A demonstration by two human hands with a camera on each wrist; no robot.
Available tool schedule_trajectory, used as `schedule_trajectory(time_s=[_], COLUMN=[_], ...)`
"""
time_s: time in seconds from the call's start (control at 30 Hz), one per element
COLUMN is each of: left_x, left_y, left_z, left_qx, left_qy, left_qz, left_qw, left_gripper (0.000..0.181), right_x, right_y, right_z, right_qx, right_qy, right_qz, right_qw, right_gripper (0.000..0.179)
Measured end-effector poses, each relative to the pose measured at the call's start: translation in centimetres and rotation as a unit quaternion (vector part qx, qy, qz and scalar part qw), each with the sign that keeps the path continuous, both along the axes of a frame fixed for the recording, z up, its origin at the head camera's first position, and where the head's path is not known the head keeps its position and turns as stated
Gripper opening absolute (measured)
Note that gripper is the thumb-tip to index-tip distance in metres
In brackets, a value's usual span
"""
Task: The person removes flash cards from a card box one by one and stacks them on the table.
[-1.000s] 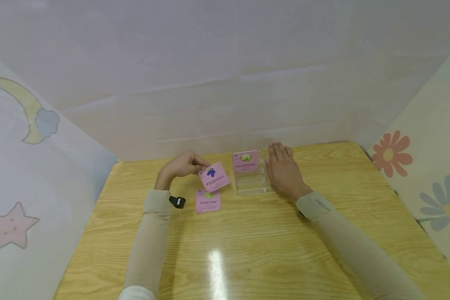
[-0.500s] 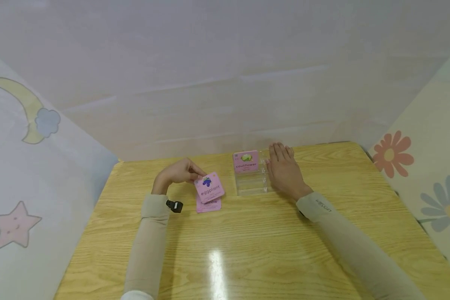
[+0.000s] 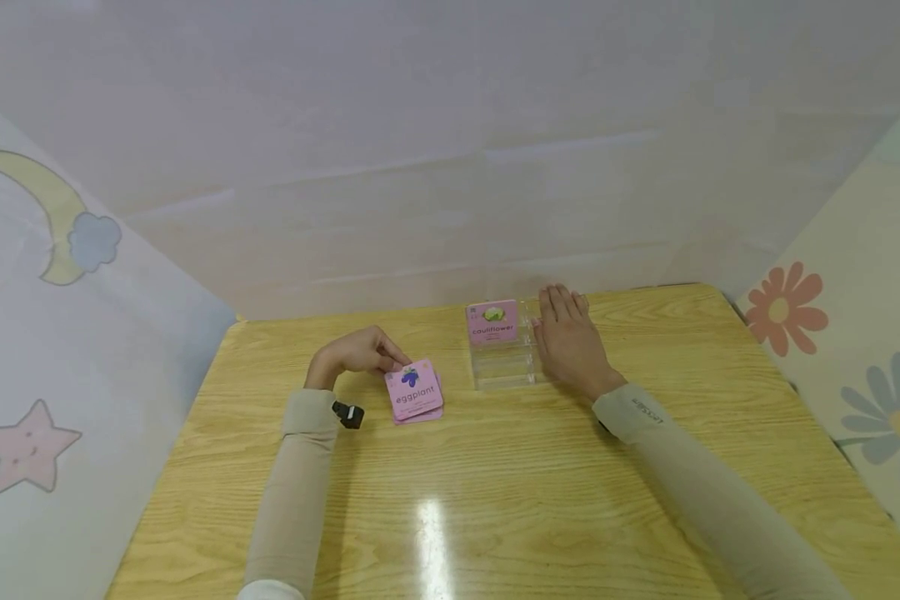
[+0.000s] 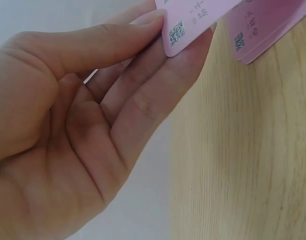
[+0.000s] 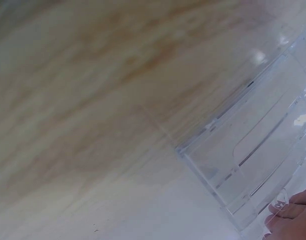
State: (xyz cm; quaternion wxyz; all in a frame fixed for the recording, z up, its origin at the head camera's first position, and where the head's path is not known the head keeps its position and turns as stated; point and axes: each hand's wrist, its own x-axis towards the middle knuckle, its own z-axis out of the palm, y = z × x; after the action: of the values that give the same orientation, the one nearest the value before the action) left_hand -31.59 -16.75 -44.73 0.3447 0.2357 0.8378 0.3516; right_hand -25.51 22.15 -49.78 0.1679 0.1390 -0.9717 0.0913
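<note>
Between thumb and fingers my left hand (image 3: 360, 350) pinches the corner of a pink eggplant card (image 3: 416, 392). That card lies over a second pink card (image 3: 433, 414), which shows only as a strip at its lower right edge. In the left wrist view the held card (image 4: 192, 22) is tilted, apart from the pink card stack (image 4: 255, 37) beyond it. My right hand (image 3: 570, 342) lies with straight fingers over the right side of a clear plastic card holder (image 3: 502, 381). A pink cauliflower card (image 3: 492, 323) stands in the holder's upper left slot.
The wooden table (image 3: 450, 492) ends at a pale cloth backdrop (image 3: 390, 167) close behind the holder. Decorated side panels stand left and right, with a moon (image 3: 63, 212) and a red flower (image 3: 786, 308). A black wrist strap (image 3: 348, 414) sits at the left cuff.
My left hand has moved the eggplant card down and slightly left, so it now covers most of the marrow card. The right hand has stayed on the holder.
</note>
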Motion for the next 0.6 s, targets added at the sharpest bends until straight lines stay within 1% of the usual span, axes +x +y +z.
schedule_trajectory(time_s=[0.13,0.3,0.47,0.6], left_x=[0.1,-0.1,-0.2,-0.1], left_y=[0.3,0.7,1.3,1.6], left_z=[-0.1,-0.3,-0.4,-0.3], left_qx=[-0.012,-0.032,-0.041,-0.047], left_qy=[0.004,0.02,0.027,0.035], left_qz=[-0.006,-0.018,-0.029,-0.041], left_qw=[0.9999,0.9991,0.9984,0.9974], left_gripper=[0.025,0.024,0.024,0.024], right_x=[-0.1,-0.2,-0.3,-0.2], right_y=[0.0,0.1,0.2,0.2], right_z=[0.0,-0.2,-0.3,-0.2], right_qx=[0.0,0.0,-0.001,0.002], right_qy=[0.002,0.005,-0.001,-0.005], right_qz=[0.0,0.0,0.0,0.0], right_qw=[1.0,1.0,1.0,1.0], right_gripper=[0.061,0.061,0.062,0.062])
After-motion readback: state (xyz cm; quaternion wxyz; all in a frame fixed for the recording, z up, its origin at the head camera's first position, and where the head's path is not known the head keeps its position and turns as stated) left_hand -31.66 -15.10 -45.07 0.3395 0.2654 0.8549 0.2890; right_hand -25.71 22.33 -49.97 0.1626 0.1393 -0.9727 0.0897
